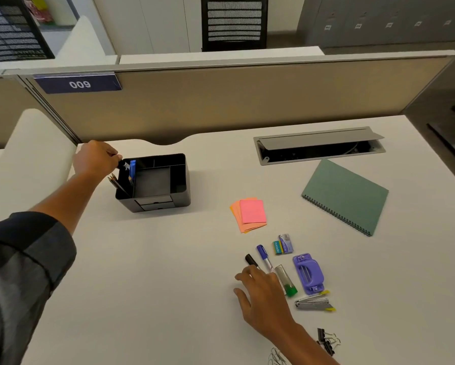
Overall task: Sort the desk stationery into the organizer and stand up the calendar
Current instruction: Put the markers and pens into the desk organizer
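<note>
A black desk organizer [180,180] stands at the left of the white desk, with pencils [115,181] and a blue item [132,168] in its left slot. My left hand [96,159] pinches a black marker [124,165] over that slot. My right hand [260,293] reaches with fingers spread toward a black pen [250,259] and a blue pen [263,255], fingertips at their near ends. The green spiral-bound calendar [346,194] lies flat at the right.
Pink and orange sticky notes [250,214] lie mid-desk. A glue tube [286,281], purple hole punch [308,273], staple boxes [283,245], staple remover [314,304], binder clips [326,341] and paper clips [276,356] lie near my right hand. An open cable tray [318,148] sits before the partition.
</note>
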### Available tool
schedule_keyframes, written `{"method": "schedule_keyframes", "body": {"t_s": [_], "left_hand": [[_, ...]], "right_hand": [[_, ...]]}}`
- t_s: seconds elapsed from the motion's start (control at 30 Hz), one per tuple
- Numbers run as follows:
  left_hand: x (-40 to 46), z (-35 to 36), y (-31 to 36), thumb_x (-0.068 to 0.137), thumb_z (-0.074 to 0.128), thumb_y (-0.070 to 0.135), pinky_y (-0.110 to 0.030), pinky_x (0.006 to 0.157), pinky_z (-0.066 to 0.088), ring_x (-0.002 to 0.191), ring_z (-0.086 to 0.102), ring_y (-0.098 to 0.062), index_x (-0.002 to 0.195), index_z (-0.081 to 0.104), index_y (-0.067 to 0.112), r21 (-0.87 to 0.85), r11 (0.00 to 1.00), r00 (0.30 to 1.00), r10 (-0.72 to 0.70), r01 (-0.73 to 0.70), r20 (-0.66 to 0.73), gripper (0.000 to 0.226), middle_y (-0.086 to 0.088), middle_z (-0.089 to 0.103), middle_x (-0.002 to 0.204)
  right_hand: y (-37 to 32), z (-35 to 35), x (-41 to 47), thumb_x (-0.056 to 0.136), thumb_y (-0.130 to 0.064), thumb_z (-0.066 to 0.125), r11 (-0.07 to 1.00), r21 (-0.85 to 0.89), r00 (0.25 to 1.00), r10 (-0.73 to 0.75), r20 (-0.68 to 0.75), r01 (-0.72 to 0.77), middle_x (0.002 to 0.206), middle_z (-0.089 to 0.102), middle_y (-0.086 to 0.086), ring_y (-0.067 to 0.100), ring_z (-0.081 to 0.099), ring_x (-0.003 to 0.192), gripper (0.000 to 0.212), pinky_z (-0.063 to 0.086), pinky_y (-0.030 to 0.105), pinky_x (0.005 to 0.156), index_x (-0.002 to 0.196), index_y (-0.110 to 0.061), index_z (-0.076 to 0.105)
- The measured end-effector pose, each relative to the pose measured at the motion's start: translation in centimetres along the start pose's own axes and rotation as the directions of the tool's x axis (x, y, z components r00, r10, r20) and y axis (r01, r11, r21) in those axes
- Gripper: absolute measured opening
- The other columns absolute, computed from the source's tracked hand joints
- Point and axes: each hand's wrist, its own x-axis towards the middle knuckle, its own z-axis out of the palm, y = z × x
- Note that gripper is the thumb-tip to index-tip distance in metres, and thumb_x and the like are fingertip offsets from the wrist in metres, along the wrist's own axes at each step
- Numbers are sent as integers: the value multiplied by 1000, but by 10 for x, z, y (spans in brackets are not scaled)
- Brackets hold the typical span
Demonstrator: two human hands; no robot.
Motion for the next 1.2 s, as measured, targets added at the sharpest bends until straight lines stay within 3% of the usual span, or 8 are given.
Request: {"method": "schedule_keyframes", "body": {"t_s": [0.27,0.37,0.6,0.67,0.8,1.03,1.1,1.2], "left_hand": [[-15,-18,1,95,74,36,-48,105,48,121,65,-34,127,72,16,-144,990,994,-20,4,-110,38,-10,73,127],[-29,-29,-3,97,71,32,-53,111,42,131,57,-34,133,69,17,-171,976,969,97,-137,-228,39,-13,65,136],[-99,-47,-13,100,66,18,-24,106,33,121,61,-37,127,68,21,-188,858,769,305,-478,-562,28,-18,69,129],[-124,-45,-17,100,66,15,-25,104,36,115,64,-37,126,65,23,-169,821,707,341,-544,-620,27,-18,71,124],[-171,-28,-22,100,67,10,-35,99,44,109,67,-36,122,74,7,-184,801,686,340,-569,-643,23,-15,71,120],[-262,19,-17,97,72,19,-40,91,53,106,70,-22,122,74,6,-305,719,741,423,-625,-522,28,-6,75,117],[-287,34,-10,96,72,27,-37,86,55,99,71,-15,127,73,13,-380,687,780,486,-619,-394,34,4,75,112],[-319,50,4,93,70,49,-33,76,59,86,72,-12,139,66,31,-562,709,879,471,-426,-72,49,16,74,106]], "right_hand": [[7,-13,1,77,-27,86,987,-26,987,159,-28,-159,89,66,-10,13,64,79,27,53,30,68,97,-24,69],[15,-18,-3,77,-27,88,963,-44,964,267,7,-267,85,65,-8,14,63,74,25,53,28,64,92,-23,69],[28,-24,-16,80,-29,87,930,-76,931,363,40,-359,89,66,-6,12,64,72,33,52,25,60,103,-17,65],[29,-24,-16,85,-32,82,927,-89,929,368,43,-364,96,68,-5,12,65,79,32,53,25,66,109,-17,65],[29,-23,-15,87,-32,80,928,-132,931,358,68,-348,100,71,-1,16,68,80,22,55,29,65,97,-16,71],[24,-24,-13,76,-25,85,950,-176,960,274,65,-259,77,67,3,20,66,68,18,54,32,54,71,-13,73],[22,-23,-11,86,-30,75,968,-122,974,224,30,-219,81,68,0,18,65,77,17,57,32,63,78,-15,74],[13,-26,-10,88,-33,69,992,-37,993,116,-26,-117,79,64,-6,16,58,78,16,53,32,68,79,-20,71]]}}
